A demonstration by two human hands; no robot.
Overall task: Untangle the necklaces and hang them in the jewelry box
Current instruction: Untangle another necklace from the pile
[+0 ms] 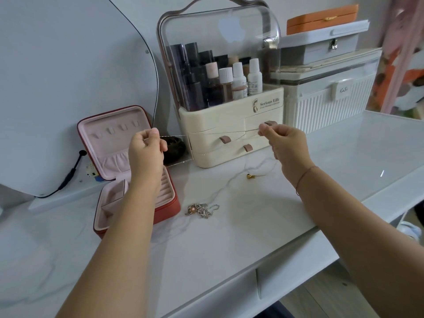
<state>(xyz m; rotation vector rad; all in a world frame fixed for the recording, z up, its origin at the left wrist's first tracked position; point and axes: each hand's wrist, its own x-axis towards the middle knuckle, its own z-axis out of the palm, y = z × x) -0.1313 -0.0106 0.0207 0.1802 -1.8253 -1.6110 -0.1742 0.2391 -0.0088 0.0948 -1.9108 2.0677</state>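
**Keep the chain taut, free the tail, then go to the hooks**

Nearest on the table (229, 244) lies the tangle (200, 210), a silver knot of chains with a pinkish bead, just beside the front right corner of the open box (168, 206). A pale strand runs from it up and right towards a gold pendant (250, 176), which rests on the table below the right hand (284, 143).

Above these, both hands are raised and well apart. The left hand (146, 148) has its fingers curled, thumb and forefinger pinching one end of a fine chain (241, 130); the right hand pinches the other end the same way. The chain runs nearly level between them. A strand drops from the right hand towards the pendant, but whether it joins the tangle is too fine to tell.

My judgement: one necklace is being drawn clear of the rest.

- Pull gently; a chain this thin will kink or snap if the tail snags.
- Lift slowly and watch the tangle. If it drags, stop and loosen it.
- Keep a firm pinch on both ends, since a slack chain knots again.

Further back, the lid stands upright with a row of hooks (117, 130); carry the chain there by the left hand's end. Behind sits the organiser (229, 111); mind its drawer tabs.
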